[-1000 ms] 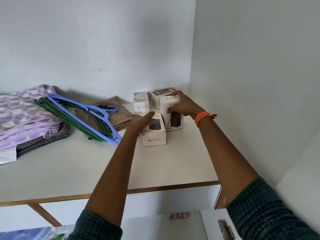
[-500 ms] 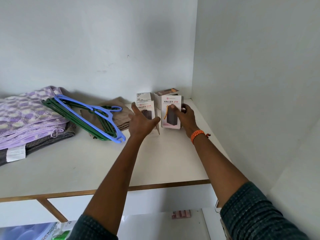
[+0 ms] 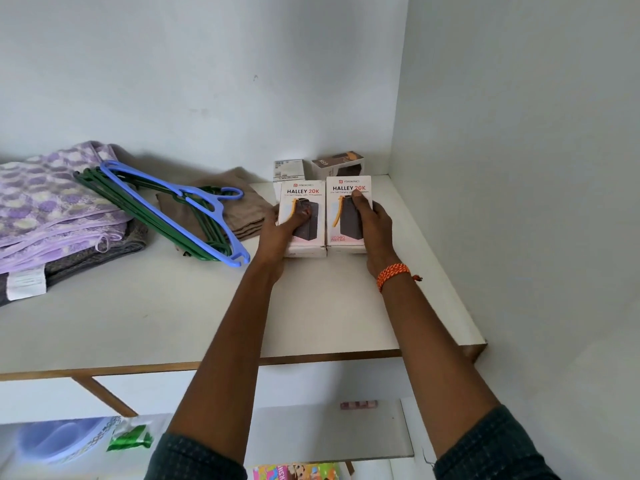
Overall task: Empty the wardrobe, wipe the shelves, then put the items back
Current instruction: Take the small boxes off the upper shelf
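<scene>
Two white "HALLEY 20K" power bank boxes stand upright side by side on the white wardrobe shelf (image 3: 138,317). My left hand (image 3: 277,233) grips the left box (image 3: 304,197) from its left side, thumb across the front. My right hand (image 3: 372,223) grips the right box (image 3: 348,202) from its right side, a finger on the front. Behind them stand a small white box (image 3: 289,169) and a brown-and-white box (image 3: 341,164), close to the back corner.
A blue hanger (image 3: 180,209) lies on several green hangers (image 3: 138,207), partly over a folded brown cloth (image 3: 239,206). Folded purple and grey textiles (image 3: 52,209) fill the shelf's left. The wardrobe's side wall (image 3: 519,168) closes the right. A lower shelf (image 3: 311,434) shows below.
The left box, lying flat a second ago, now stands upright beside the right box. Both hands have drawn the two boxes together, a little toward the front of the shelf.
</scene>
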### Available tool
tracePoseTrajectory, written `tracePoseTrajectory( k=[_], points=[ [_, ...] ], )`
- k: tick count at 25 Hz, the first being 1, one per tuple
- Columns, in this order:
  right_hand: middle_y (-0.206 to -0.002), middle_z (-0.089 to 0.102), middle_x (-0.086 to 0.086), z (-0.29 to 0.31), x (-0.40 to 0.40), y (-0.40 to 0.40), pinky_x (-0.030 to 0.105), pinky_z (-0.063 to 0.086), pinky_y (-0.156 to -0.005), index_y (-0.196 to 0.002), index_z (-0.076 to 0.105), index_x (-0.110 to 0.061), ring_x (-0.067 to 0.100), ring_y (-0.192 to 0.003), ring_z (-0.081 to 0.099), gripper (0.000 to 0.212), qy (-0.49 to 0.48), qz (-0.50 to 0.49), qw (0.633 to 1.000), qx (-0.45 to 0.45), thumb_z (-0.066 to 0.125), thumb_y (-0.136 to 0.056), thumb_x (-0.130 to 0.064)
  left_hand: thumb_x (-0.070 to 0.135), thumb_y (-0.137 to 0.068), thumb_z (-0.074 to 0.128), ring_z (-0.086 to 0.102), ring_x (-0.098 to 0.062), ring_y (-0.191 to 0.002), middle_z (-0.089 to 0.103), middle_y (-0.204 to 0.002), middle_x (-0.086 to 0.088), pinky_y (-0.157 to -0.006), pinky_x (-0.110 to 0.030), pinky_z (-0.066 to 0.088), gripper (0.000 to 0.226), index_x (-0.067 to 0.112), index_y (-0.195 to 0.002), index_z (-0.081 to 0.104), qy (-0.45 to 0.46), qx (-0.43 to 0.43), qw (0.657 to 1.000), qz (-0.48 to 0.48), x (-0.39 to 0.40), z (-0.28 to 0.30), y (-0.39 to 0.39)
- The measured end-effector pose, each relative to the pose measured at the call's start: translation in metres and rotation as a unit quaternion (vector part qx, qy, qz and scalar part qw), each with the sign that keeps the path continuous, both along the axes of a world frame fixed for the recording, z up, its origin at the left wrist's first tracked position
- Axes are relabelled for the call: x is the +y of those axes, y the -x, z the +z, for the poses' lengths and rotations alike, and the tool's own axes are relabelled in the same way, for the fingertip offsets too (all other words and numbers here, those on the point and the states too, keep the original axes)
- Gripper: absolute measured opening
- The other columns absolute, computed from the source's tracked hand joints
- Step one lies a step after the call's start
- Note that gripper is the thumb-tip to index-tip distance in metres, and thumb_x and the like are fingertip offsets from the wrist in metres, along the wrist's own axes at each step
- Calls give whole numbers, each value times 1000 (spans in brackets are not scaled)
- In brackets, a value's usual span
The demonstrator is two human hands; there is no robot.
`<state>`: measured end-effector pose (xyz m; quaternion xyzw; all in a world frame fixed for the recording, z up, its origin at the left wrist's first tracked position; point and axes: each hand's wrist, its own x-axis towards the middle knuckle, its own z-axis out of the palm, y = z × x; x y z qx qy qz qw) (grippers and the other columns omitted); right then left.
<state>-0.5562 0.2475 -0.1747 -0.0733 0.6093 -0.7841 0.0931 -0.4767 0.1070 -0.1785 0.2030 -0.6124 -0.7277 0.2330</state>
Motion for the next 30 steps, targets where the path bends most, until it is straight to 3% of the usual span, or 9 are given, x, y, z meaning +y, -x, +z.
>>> tracePoseTrajectory(
  k=[4, 7, 9, 12, 15, 20, 24, 27, 30],
  points=[
    [-108, 69, 10, 15, 3, -26, 25, 53, -63, -113, 65, -13, 24, -90, 66, 41, -7, 15, 997, -77, 60, -90, -46, 29, -70, 79, 69, -24, -99, 69, -114, -5, -84, -40, 56, 64, 17, -128, 53, 24, 24, 999, -10, 4, 29, -30],
    [-106, 70, 9, 31, -2, -73, 33, 53, -77, -95, 66, -23, 26, -95, 66, 25, -28, 64, 996, -62, 58, -90, -46, 16, -78, 75, 69, -19, -90, 70, -111, -6, -76, -33, 55, 50, 12, -125, 56, 3, 71, 997, 18, 5, 38, -89],
    [-102, 71, 7, 36, -12, -120, 36, 54, -81, -92, 67, -26, 27, -92, 68, 22, -31, 130, 990, -46, 59, -90, -47, 16, -76, 73, 68, -19, -89, 68, -115, -11, -75, -31, 55, 57, 6, -128, 53, -31, 103, 993, 51, -2, 34, -149],
    [-102, 73, 6, 22, -35, -207, 43, 53, -89, -91, 72, -26, 28, -99, 68, 23, -1, 244, 969, -49, 65, -84, -46, 23, -71, 71, 63, -28, -95, 62, -120, -18, -86, -42, 51, 63, 4, -128, 53, -72, 133, 983, 103, -9, 8, -272],
    [-101, 73, 2, -13, -56, -292, 40, 49, -92, -91, 74, -25, 21, -95, 67, 17, 30, 349, 935, -61, 64, -85, -38, 16, -79, 64, 66, -24, -87, 67, -106, -14, -85, -42, 53, 38, 10, -116, 59, -123, 145, 963, 194, 1, -32, -395],
    [-98, 72, 2, -102, -81, -476, 38, 48, -85, -91, 71, -21, 19, -92, 64, 42, -130, 491, 858, -76, 73, -60, -49, 21, -76, 68, 63, -31, -86, 64, -103, -20, -93, -58, 43, 41, 6, -114, 59, -182, 132, 897, 380, 50, -126, -599],
    [-105, 72, 1, -190, -82, -616, 38, 49, -94, -101, 71, -18, 18, -103, 65, 53, -199, 623, 753, -76, 75, -58, -49, 25, -71, 75, 56, -34, -99, 54, -119, -28, -101, -61, 35, 66, -5, -124, 52, -231, 128, 811, 522, 118, -197, -719],
    [-107, 73, -1, -252, -63, -716, 40, 50, -96, -102, 73, -19, 20, -106, 66, 45, -261, 735, 624, -44, 76, -66, -45, 21, -71, 73, 52, -35, -102, 54, -117, -26, -102, -58, 34, 66, -11, -124, 49, -260, 133, 700, 652, 194, -253, -795],
    [-90, 75, -6, -303, -34, -790, 31, 54, -78, -104, 69, -15, 10, -81, 70, 27, -298, 799, 521, -37, 71, -83, -31, 19, -71, 75, 51, -36, -103, 53, -118, -25, -107, -57, 30, 57, -3, -120, 56, -304, 186, 557, 751, 277, -303, -833]
  ],
)
